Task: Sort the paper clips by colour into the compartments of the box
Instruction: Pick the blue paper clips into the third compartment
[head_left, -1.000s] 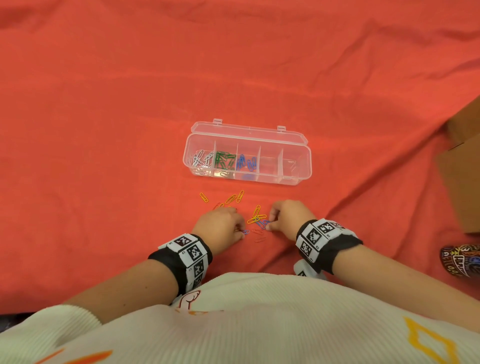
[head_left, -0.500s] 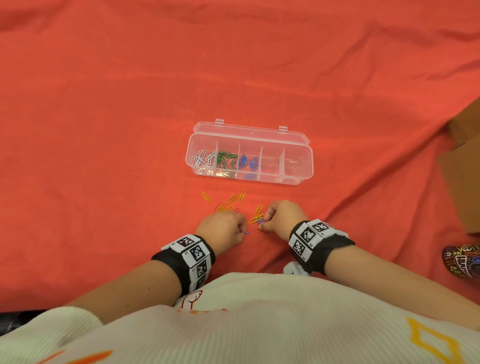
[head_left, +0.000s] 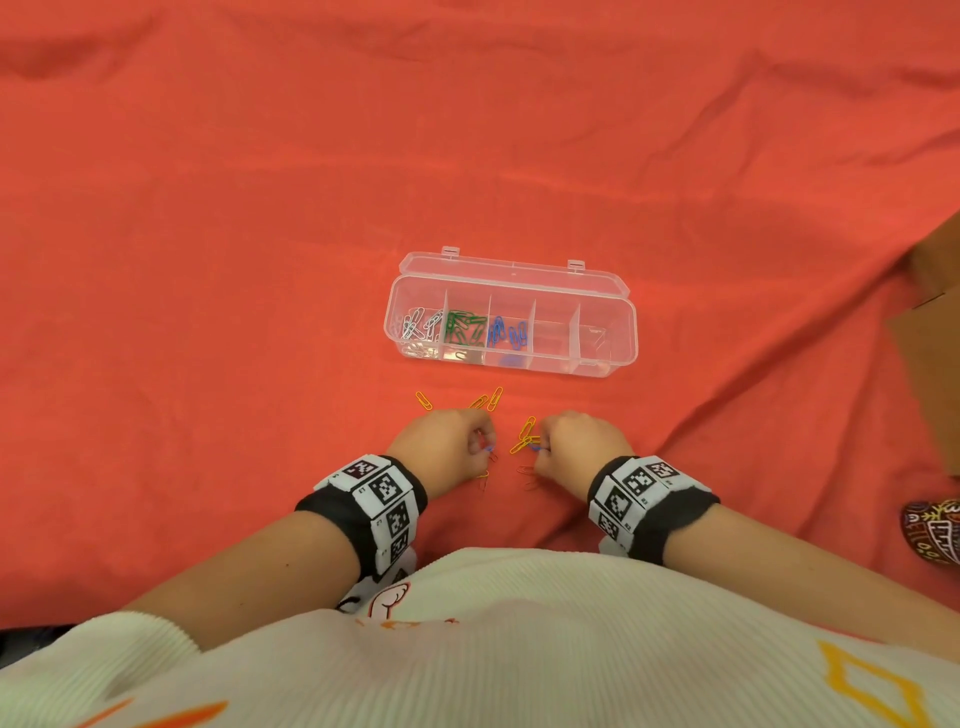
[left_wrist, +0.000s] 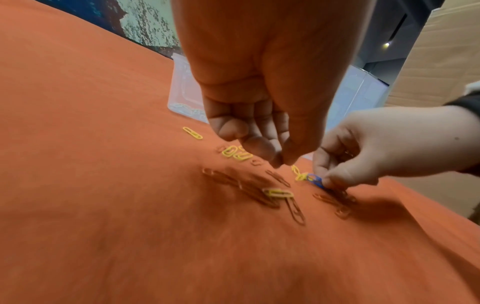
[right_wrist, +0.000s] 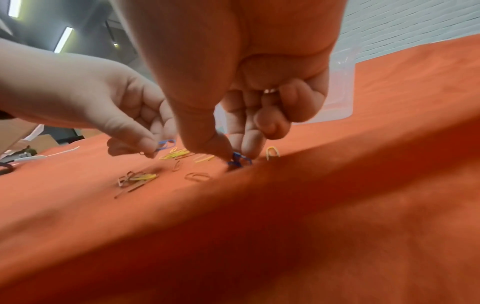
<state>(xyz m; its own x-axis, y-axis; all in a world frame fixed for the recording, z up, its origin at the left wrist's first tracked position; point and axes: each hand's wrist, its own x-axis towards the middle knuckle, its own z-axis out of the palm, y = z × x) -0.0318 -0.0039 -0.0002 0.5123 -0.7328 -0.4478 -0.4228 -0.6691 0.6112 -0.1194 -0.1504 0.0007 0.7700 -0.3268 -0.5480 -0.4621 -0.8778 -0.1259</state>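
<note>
A clear plastic box lies open on the red cloth. From its left end, the compartments hold white clips, green clips and blue clips; the two right ones hold none. In front of it, my left hand pinches a blue clip just above the cloth. My right hand pinches another blue clip that touches the cloth. Yellow clips and several red clips, hard to see against the cloth, lie scattered around both hands.
Wrinkled red cloth covers the whole surface. A brown cardboard box stands at the right edge, with a dark patterned object in front of it. My cream sweater fills the bottom of the head view.
The hands have drawn a little apart, each now holding one blue clip. The left hand's clip has come up off the cloth. The box has not moved.
</note>
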